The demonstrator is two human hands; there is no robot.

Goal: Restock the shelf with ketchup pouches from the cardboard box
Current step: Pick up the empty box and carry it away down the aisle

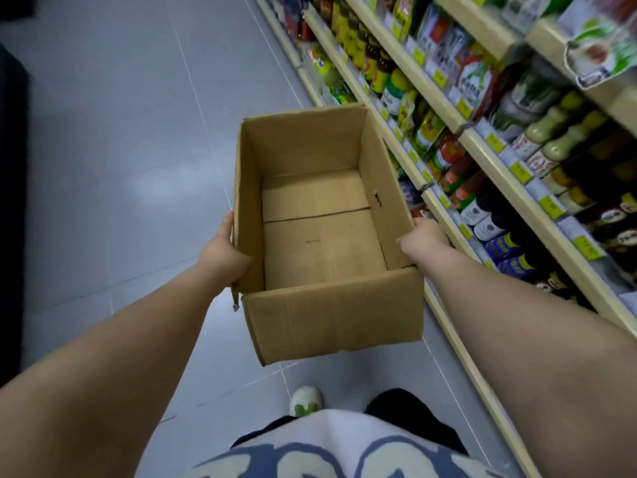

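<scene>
Head camera: the left hand [222, 257] is gripping the empty cardboard box [320, 236] at 9 o'clock. The right hand [422, 236] is pinching its wall at 3 o'clock, thumb inside. That is keeping it level. Red pouches [451, 167], probably ketchup, are sitting on the shelf [481, 141] at 2 o'clock.

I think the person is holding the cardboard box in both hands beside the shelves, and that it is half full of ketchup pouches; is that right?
Not quite: the cardboard box is empty, and the head view shows only its bare bottom. The rest stands: the left hand and the right hand hold it by its sides, beside the shelves.
</scene>
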